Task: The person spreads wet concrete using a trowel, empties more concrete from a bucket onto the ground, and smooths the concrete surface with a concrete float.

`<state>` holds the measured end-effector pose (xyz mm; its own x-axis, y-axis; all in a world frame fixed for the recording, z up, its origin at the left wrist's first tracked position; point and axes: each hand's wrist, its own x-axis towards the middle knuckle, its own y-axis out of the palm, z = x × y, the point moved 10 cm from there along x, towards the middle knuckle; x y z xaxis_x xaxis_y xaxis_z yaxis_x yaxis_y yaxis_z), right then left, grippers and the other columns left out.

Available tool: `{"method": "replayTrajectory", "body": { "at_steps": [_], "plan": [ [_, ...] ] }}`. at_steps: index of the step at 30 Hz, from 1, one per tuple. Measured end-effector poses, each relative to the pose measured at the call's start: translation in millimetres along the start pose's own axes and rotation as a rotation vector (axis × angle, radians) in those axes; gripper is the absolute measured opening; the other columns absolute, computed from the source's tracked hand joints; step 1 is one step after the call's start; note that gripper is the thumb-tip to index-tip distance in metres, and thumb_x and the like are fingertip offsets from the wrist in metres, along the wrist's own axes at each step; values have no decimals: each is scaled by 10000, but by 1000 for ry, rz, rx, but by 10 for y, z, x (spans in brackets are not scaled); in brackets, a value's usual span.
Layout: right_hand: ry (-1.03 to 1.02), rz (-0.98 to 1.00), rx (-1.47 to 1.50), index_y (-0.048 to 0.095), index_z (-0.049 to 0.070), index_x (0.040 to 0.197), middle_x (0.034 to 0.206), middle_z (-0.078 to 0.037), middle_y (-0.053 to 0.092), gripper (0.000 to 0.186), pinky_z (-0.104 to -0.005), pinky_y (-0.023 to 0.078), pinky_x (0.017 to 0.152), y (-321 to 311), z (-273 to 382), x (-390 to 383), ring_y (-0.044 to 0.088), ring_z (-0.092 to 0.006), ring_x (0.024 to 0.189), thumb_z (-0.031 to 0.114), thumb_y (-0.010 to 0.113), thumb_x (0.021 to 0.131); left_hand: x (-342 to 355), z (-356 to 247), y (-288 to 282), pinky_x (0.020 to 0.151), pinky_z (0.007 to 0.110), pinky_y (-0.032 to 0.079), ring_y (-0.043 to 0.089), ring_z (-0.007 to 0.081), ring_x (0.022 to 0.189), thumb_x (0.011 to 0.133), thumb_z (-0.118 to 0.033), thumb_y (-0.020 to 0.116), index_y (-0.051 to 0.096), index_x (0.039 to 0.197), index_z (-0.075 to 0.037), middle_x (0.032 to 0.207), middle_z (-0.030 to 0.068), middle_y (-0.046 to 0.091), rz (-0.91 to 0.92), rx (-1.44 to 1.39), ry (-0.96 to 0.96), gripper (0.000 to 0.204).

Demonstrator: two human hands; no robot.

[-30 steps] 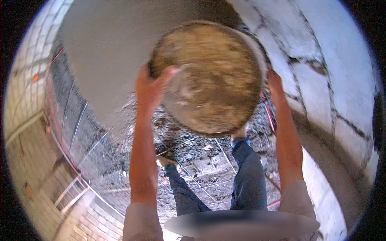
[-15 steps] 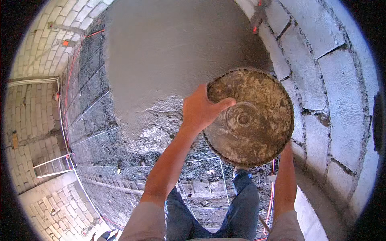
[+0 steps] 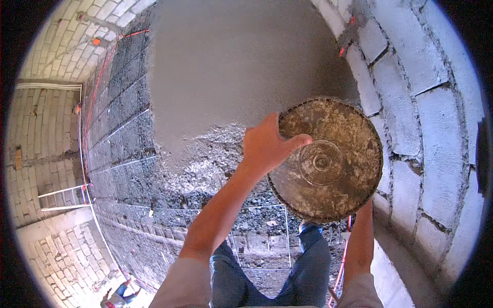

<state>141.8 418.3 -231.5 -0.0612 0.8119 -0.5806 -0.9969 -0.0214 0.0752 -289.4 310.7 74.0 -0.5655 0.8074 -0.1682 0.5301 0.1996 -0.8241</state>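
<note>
A round, mud-caked bucket (image 3: 339, 179) is held up in front of me, its ringed base facing me and its mouth out of sight. My left hand (image 3: 269, 146) grips the bucket's upper left edge, thumb lying across the base and fingers hidden around the side. My right forearm runs up to the bucket's lower right edge; the right hand itself is hidden behind it, so its fingers do not show. Beyond the bucket spreads smooth wet grey concrete (image 3: 221, 66), with a rough, shiny, lumpy edge (image 3: 200, 174) nearer me.
A pale block wall (image 3: 436, 133) stands close on my right. Bar mesh (image 3: 123, 133) lies over dark ground at left and around my legs (image 3: 305, 262). Farther left are a ladder (image 3: 64, 198) and block walls (image 3: 41, 133). Another person (image 3: 120, 296) is at lower left.
The bucket and my left hand have shifted slightly right and down in the picture. The surroundings have shifted a little too, and more of the other person shows at lower left.
</note>
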Motion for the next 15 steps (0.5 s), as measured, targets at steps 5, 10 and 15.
{"method": "replayTrajectory", "body": {
  "at_steps": [5, 10, 15],
  "plan": [
    [-38, 3, -14, 519, 43, 1245, 1106, -91, 599, 516, -411, 437, 885, -393, -157, -304, 562, -237, 1021, 436, 493, 911, -111, -67, -143, 712, 450, 509, 649, 388, 774, 588, -685, 715, 563, 974, 15, 796, 213, 649, -41, 3, 48, 814],
    [-63, -19, -39, 518, 44, 1245, 1104, -90, 600, 514, -409, 439, 883, -343, -63, -432, 562, -237, 1021, 433, 495, 911, -116, 26, -20, 719, 436, 513, 652, 382, 776, 601, -695, 693, 574, 1027, -1, 813, 212, 657, -6, -57, 21, 823],
    [-61, 24, -90, 518, 45, 1246, 1103, -89, 600, 511, -408, 441, 880, -179, -58, -573, 563, -237, 1020, 431, 496, 911, -124, 164, 56, 760, 445, 496, 651, 379, 766, 614, -707, 668, 578, 1042, -3, 802, 200, 658, -5, -90, 3, 828]
  ]
}}
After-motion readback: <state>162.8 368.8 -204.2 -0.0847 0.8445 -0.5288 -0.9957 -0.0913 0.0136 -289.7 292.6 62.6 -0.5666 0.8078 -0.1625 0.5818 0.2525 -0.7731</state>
